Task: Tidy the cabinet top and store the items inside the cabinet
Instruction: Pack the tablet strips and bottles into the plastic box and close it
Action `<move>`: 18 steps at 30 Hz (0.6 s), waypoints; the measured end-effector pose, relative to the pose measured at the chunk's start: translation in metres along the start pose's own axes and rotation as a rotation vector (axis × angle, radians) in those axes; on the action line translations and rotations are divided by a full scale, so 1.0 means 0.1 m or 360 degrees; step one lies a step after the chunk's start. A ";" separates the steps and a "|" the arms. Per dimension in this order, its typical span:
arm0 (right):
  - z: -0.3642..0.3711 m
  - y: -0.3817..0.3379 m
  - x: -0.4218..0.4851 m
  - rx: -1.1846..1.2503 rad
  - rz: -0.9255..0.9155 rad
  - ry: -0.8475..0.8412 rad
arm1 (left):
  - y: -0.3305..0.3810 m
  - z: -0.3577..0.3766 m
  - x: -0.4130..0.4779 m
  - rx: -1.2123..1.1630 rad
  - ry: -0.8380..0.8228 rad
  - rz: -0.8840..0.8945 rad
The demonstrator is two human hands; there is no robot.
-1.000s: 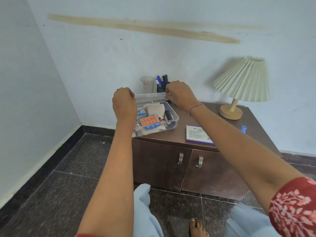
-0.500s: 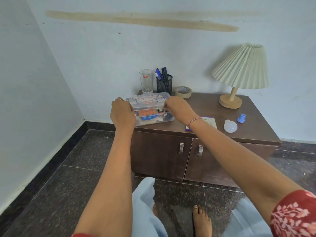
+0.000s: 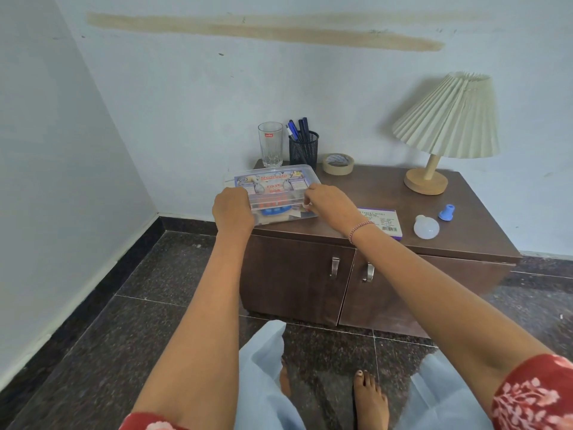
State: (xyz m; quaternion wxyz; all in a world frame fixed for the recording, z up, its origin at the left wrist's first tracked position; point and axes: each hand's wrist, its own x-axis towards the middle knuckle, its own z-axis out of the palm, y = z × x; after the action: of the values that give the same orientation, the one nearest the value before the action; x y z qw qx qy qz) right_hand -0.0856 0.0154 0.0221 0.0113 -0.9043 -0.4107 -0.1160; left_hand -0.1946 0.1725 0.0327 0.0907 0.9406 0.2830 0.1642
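Note:
A clear plastic first-aid box with a printed lid sits at the left front of the dark brown cabinet top. Its lid lies down over the box. My left hand grips the lid's near left corner and my right hand grips its near right edge. Orange tablets and a blue item show through the plastic. Both cabinet doors are shut, with two metal handles at the middle.
Behind the box stand a drinking glass, a black mesh pen holder and a tape roll. A lamp stands back right. A purple-edged box, a clear bulb and a blue cap lie right.
The lid, held raised over the open box a second ago, has been lowered onto it by both hands. The view has pulled back from the cabinet.

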 end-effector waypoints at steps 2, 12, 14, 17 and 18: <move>-0.03 0.01 0.03 0.0031 -0.0002 -0.0039 | -0.01 -0.02 0.03 0.0064 -0.0060 0.0076; -0.10 -0.05 0.29 -0.0106 -0.0063 -0.0170 | -0.13 -0.13 0.19 0.0213 -0.0234 0.0307; -0.11 -0.06 0.31 -0.0099 -0.0059 -0.0190 | -0.13 -0.16 0.22 0.0214 -0.0232 0.0344; -0.11 -0.07 0.31 -0.0144 -0.0055 -0.0196 | -0.13 -0.16 0.21 0.0280 -0.0193 0.0416; -0.10 -0.08 0.30 -0.0152 -0.0056 -0.0190 | -0.12 -0.16 0.20 0.0323 -0.0188 0.0424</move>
State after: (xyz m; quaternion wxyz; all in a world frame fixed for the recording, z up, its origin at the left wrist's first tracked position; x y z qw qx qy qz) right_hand -0.0745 0.0415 0.0380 -0.0584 -0.9018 -0.4204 -0.0815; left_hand -0.1908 0.1951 0.0494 -0.0107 0.9821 0.1653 0.0899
